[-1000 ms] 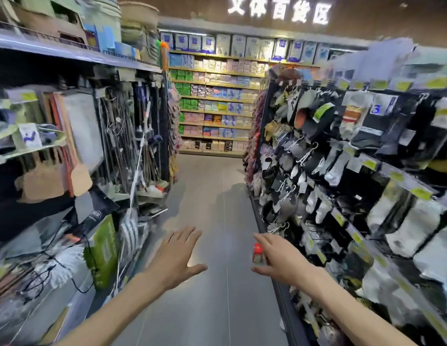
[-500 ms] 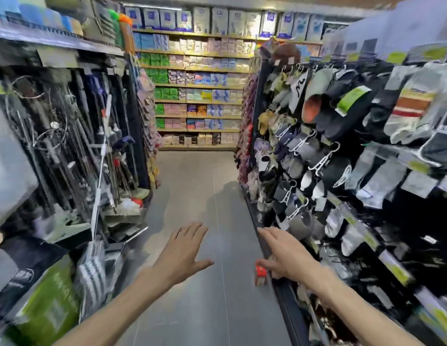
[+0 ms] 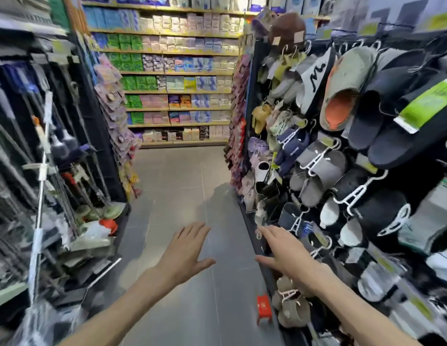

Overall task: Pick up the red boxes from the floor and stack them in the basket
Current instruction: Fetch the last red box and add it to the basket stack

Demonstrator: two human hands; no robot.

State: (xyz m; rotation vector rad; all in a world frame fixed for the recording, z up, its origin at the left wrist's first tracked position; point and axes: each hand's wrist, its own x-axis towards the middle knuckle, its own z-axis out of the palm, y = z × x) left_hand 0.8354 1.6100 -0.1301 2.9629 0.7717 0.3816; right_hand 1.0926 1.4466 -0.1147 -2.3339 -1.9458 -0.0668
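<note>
Fingers (image 3: 192, 233) of the left hand (image 3: 183, 255) and the right hand (image 3: 287, 253) are spread apart and hold nothing. One red box (image 3: 264, 308) stands on the floor (image 3: 182, 186) at the foot of the slipper rack (image 3: 342, 171), below the right wrist. To take it well, the right hand probably has to drop and close on its sides; no basket shows.

Grey tiled floor (image 3: 182, 176) runs down the aisle. Near right, a red box (image 3: 264, 309) with white marks. On the right rack, slippers (image 3: 317, 168) in grey, navy and black, one grey slipper (image 3: 347, 88) lined orange. Far shelves (image 3: 177, 71) show green, blue and pale packs.
</note>
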